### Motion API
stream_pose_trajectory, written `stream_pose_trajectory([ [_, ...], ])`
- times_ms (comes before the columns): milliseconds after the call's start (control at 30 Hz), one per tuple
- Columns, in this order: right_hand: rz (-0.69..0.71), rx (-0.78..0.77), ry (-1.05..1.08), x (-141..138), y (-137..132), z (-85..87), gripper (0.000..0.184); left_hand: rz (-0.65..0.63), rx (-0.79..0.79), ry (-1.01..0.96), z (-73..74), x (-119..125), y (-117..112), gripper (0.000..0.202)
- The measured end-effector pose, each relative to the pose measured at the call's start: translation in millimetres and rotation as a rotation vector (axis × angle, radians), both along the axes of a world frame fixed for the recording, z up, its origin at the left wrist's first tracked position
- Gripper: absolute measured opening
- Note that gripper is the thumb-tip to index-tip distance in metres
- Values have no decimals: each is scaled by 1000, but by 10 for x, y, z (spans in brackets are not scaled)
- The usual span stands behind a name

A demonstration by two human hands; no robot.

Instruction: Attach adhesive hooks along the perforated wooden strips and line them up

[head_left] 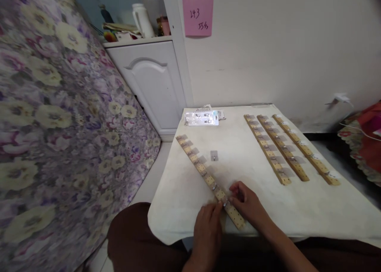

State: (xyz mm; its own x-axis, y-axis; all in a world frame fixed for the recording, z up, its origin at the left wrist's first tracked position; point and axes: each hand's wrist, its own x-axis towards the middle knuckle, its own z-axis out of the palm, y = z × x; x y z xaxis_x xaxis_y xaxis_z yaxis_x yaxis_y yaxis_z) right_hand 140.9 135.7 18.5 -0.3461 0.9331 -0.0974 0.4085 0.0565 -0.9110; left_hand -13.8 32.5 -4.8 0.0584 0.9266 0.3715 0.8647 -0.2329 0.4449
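Note:
A yellowish wooden strip [210,181] with holes lies slantwise on the table, with several clear adhesive hooks along it. Near its close end, my left hand [207,226] bends its fingers against the strip's left edge, a fingertip at a metal hook [225,203]. From the right, my right hand [248,204] has its thumb and fingers closed at the clear pad of that same hook; the fingers partly cover it. One loose adhesive hook [214,156] on a clear square pad lies beyond my hands, beside the strip.
Three more wooden strips, a left one [266,147], a middle one [281,145] and a right one [303,147], carry hooks at the table's right. Clear hook packaging [201,118] lies at the back. A floral curtain [74,125] hangs left; a white cabinet [151,85] stands behind.

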Motion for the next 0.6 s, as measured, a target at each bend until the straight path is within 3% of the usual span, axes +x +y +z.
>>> stream_pose_trajectory([
  [367, 0, -112, 162, 109, 58, -67, 24, 46, -30, -11, 22, -2, -17, 52],
  [500, -29, 37, 33, 102, 417, -34, 21, 37, 41, -13, -58, -46, -34, 50],
  [600, -13, 195, -121, -86, 797, -2, 16, 18, 86, -19, -132, -66, -51, 50],
])
